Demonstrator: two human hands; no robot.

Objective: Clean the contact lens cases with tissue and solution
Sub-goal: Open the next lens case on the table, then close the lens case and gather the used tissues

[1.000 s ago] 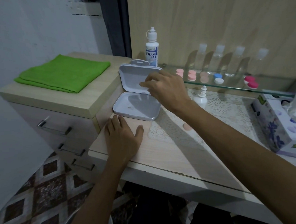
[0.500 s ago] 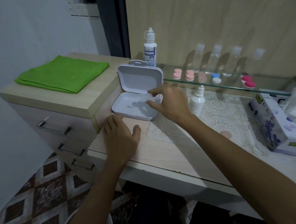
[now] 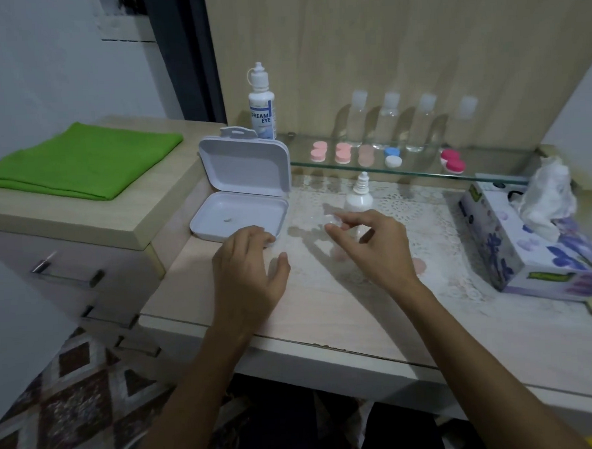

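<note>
Fingers [image 3: 335, 222] of right hand [image 3: 375, 251] pinch blurred clear item, identity unclear.

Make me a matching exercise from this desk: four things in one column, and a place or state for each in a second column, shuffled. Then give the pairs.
Things:
1. green cloth
2. white box
3. tissue box
4. red lens case

Places or states:
A. on the glass shelf
B. lid standing open
C. folded on the drawer unit
D. at the desk's right end, a tissue sticking up

Pairs: 1-C, 2-B, 3-D, 4-A
</note>
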